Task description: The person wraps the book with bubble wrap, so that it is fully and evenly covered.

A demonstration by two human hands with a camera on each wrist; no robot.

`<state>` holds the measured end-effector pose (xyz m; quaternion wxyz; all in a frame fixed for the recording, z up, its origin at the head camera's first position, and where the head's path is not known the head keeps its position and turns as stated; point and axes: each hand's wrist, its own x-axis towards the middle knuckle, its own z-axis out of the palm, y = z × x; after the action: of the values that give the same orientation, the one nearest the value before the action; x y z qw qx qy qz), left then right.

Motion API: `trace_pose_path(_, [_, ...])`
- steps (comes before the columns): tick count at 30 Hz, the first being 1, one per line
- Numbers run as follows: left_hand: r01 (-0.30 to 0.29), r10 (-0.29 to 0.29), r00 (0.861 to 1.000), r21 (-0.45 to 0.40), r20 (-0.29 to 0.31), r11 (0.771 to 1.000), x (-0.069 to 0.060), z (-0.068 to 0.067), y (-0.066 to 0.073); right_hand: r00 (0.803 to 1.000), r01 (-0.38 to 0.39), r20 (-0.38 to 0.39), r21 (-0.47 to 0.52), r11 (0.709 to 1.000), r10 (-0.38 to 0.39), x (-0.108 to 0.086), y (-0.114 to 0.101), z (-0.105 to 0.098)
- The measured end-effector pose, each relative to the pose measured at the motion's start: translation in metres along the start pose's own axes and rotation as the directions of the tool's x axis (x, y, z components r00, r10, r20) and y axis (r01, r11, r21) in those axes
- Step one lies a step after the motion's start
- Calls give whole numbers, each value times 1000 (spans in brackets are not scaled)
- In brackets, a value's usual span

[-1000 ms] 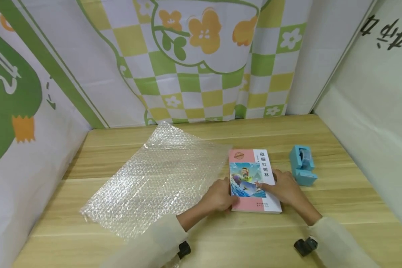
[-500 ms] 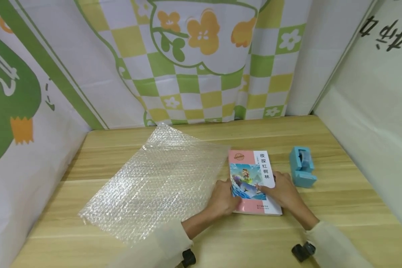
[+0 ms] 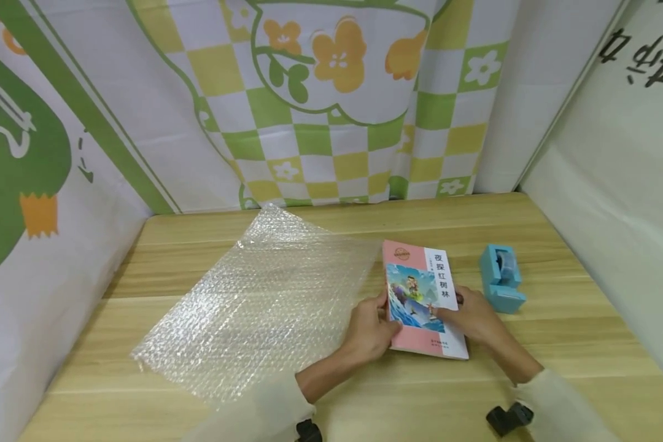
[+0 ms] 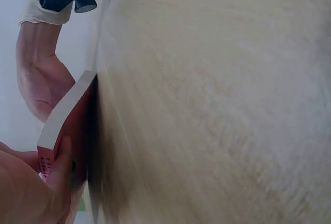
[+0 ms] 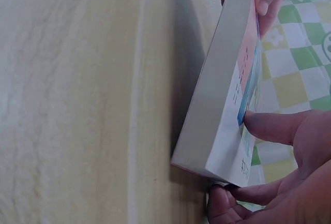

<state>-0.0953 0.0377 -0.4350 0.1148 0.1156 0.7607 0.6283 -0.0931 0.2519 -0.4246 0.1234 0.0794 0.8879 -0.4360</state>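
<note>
In the head view a book (image 3: 417,288) with a pink and white cover is held between both hands, its left side raised a little. The left hand (image 3: 371,328) grips its lower left edge, thumb on the cover. Gripping the right edge is the right hand (image 3: 475,316), thumb on the cover picture. The right wrist view shows the book (image 5: 220,89) tilted off the tabletop, with the right hand's fingers (image 5: 225,203) under it. In the left wrist view the left hand (image 4: 36,188) pinches the book's spine side (image 4: 77,131).
A clear bubble wrap sheet (image 3: 265,301) lies flat on the wooden table (image 3: 160,264), left of the book. Beyond the right hand stands a blue tape dispenser (image 3: 503,279). Printed cloth (image 3: 337,147) hangs along the back edge, with white sheets at both sides.
Both hands have lifted the book slightly and shifted it a little to the right, tilting it. The bubble wrap and tape dispenser keep their places on the table.
</note>
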Motion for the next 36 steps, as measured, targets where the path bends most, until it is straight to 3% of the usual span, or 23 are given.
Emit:
trace_pose_path(3, [25,-25,1000,-86,3,996,-4,-2,5,999,-28,35,58,998,26,-5,-5,-3])
trace_pose_path(6, [12,-11,1000,-142,7,990,-8,-6,12,998,-27,54,143,989,20,-10,-10,-5])
trace_pose_path(12, [-34,33,999,-172,-7,984,-14,-15,24,997,28,62,288,957,-48,-16,-20,-7])
trace_pose_path(19, [-21,16,999,-140,-38,990,-17,-36,32,996,74,24,208,975,-81,-16,-38,-4])
trace_pose_path(28, [-15,9,998,-97,-62,995,-23,-75,39,989,148,1,73,986,-148,-16,-75,5])
trace_pose_path(36, [15,-17,995,-19,-101,1000,-31,-118,41,958,283,18,99,954,-287,-9,-104,23])
